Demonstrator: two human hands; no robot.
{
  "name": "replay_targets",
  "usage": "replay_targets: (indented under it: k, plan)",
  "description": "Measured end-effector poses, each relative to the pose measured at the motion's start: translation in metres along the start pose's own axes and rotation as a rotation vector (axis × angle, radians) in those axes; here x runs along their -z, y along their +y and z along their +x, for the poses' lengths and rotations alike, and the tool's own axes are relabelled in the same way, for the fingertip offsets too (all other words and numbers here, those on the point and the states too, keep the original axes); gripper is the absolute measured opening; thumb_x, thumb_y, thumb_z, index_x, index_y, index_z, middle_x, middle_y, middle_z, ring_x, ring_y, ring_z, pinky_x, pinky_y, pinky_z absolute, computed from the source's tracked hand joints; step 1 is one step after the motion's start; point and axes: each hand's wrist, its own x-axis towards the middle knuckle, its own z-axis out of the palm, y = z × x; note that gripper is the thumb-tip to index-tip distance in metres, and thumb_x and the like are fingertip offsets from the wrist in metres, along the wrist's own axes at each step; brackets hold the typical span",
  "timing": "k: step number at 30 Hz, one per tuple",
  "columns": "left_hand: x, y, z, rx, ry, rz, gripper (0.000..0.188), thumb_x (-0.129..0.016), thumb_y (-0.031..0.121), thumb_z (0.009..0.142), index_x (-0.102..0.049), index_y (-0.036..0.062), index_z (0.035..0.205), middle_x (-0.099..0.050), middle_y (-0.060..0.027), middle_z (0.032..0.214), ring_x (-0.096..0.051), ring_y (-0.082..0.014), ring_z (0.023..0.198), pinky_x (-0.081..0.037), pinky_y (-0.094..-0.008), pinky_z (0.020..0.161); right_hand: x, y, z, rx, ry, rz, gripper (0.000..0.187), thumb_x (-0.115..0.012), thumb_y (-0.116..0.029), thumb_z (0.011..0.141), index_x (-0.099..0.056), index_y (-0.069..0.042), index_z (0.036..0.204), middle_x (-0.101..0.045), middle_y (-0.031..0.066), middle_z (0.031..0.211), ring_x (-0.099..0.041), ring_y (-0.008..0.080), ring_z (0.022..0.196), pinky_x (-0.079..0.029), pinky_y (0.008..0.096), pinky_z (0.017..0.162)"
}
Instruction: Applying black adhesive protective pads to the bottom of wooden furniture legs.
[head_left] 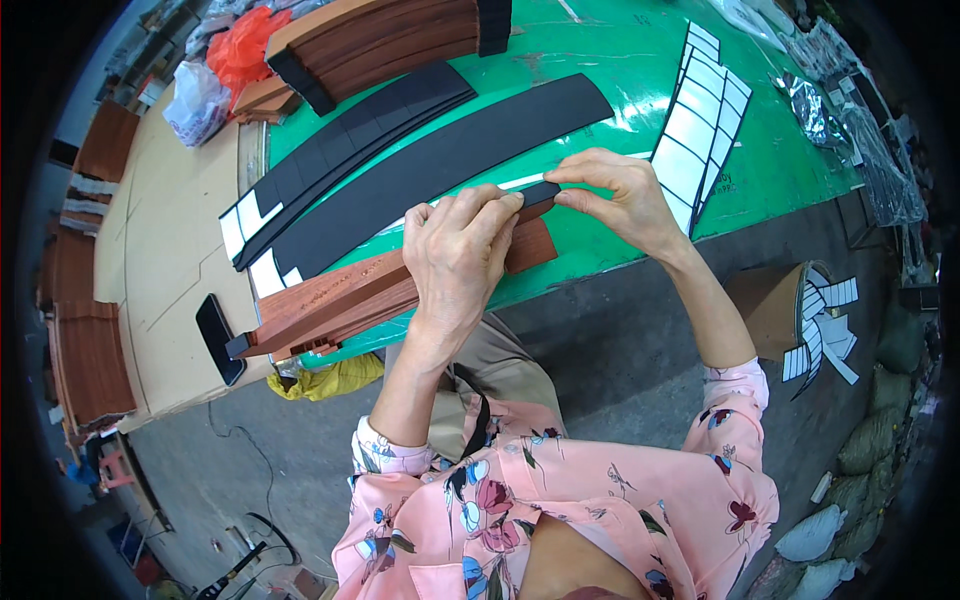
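My left hand (452, 250) is closed around a long reddish-brown wooden slat (345, 312), its thumb and forefinger at a black foam-like pad (540, 193) on the slat's far right end. My right hand (620, 195) pinches the outer end of that pad between thumb and fingers. At the slat's other end sits a small dark pad (237, 345). More wooden slats (532, 247) lie underneath, partly hidden by my left hand. Just beyond, a wide black sheet (440, 175) with rounded corners rests on the green tabletop (560, 40).
Behind lie scored black sheets (360, 125) and a stack of wooden slats (390, 50). White-backed pads (700, 110) are at right; a phone (215, 335) is at left. Below the table's right side stands a bin (770, 305) with white scraps.
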Motion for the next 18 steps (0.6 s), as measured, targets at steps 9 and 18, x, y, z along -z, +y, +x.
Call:
replay_targets:
  k: [9,18]
  plan:
    - [-0.001,0.001,-0.001,-0.015,0.011,-0.001,0.015,-0.068,0.01,0.072,-0.065,0.0104,0.086,-0.062,0.0015,0.084,-0.054,-0.0135,0.067,-0.034,-0.0279,0.062,-0.005,0.005,-0.006,-0.005,0.042,0.033,0.02,-0.069,-0.01,0.073,-0.067,-0.004,0.092,-0.064,0.0092,0.087,-0.062,0.0208,0.077,-0.049,0.0286,0.066]
    - [-0.011,-0.004,-0.003,-0.161,0.044,0.157,0.03,-0.064,0.009,0.065,-0.064,0.015,0.095,-0.06,0.0004,0.086,-0.056,-0.0155,0.072,-0.039,-0.0298,0.062,-0.023,0.001,-0.019,0.149,0.167,-0.23,0.036,-0.065,-0.001,0.071,-0.061,-0.008,0.106,-0.058,0.0093,0.105,-0.059,0.0252,0.087,-0.048,0.0332,0.073]
